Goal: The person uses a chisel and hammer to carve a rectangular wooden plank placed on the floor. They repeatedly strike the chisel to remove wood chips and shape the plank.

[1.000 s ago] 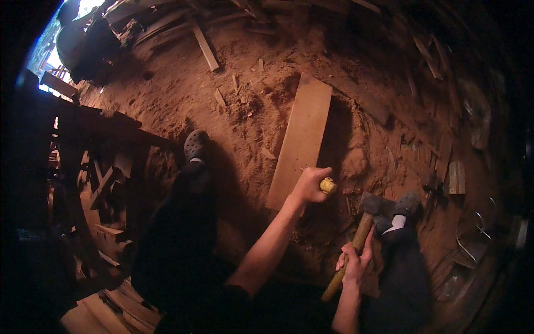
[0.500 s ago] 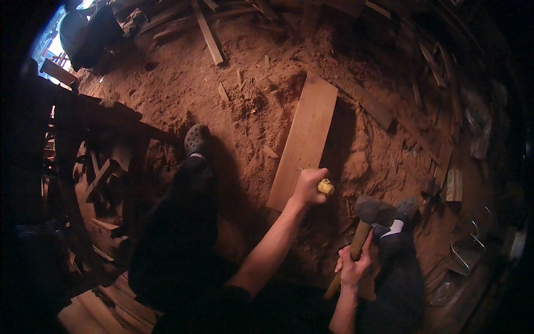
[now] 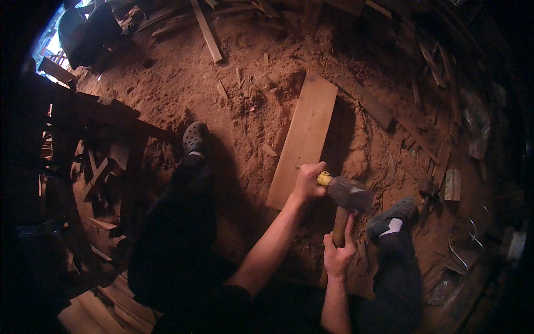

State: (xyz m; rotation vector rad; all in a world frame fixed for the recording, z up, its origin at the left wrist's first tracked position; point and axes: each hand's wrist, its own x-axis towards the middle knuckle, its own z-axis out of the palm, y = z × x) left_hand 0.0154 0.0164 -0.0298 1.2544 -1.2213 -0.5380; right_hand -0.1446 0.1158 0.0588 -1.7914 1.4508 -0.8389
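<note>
Left hand (image 3: 309, 181) grips yellow-handled tool (image 3: 324, 178) over board (image 3: 307, 125); right hand (image 3: 338, 256) grasps hammer (image 3: 350, 195), head at tool's end, contact unclear. Beyond hands, board uncut; work seems early.

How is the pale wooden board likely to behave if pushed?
The board looks like solid wood, so probably stiff. Its broad, flat shape seems unlikely to roll. The ground around it looks rough, so sliding could be uneven.

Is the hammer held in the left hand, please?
No, the right hand grips the hammer, while the left hand holds a yellow-handled tool.
</note>
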